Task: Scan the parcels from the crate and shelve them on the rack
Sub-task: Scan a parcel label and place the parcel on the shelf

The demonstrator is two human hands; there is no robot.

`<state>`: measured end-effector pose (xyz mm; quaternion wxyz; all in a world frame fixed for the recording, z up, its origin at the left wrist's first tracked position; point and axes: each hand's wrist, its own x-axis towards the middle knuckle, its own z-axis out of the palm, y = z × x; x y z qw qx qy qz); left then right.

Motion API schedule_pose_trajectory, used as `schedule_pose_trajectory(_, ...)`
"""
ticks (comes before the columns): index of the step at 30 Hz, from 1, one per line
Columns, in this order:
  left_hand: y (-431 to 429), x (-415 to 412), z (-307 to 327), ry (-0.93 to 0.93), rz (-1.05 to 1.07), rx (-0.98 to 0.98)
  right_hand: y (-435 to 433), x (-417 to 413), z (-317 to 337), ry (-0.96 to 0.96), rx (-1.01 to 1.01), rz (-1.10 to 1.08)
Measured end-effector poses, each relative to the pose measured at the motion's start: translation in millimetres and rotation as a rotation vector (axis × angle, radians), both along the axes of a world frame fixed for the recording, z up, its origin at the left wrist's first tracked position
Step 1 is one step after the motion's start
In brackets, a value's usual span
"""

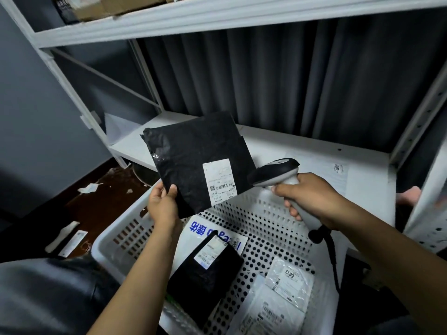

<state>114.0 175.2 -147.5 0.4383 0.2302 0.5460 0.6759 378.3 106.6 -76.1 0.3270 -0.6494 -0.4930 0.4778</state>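
The white rack (242, 22) stands beyond the fingers, its top shelf cut off; the perforated crate (266, 226) lies below them, near end out of view. The left hand (163, 205) pinches the black mailer parcel (193, 151) by its lower corner above the crate, fingers mostly hidden behind it, while the right hand (312, 197) grips the barcode scanner (275, 168) just beside the parcel's illegible label (219, 181).

Dim bluish light, perhaps from overhead; small glare on the black parcel (188, 151), edges warped and blurry.
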Motion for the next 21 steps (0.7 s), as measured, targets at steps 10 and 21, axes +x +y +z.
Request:
schedule_pose_trajectory(10,5.0,5.3,-2.1,-0.089,0.017,-0.043,1.3,2.7,2.8,0.003,0.042,-0.049)
schedule_pose_trajectory(21,5.8,26.4,-9.9,-0.101,-0.075,-0.033,6.0,10.4,1.3,-0.062,0.048,-0.026)
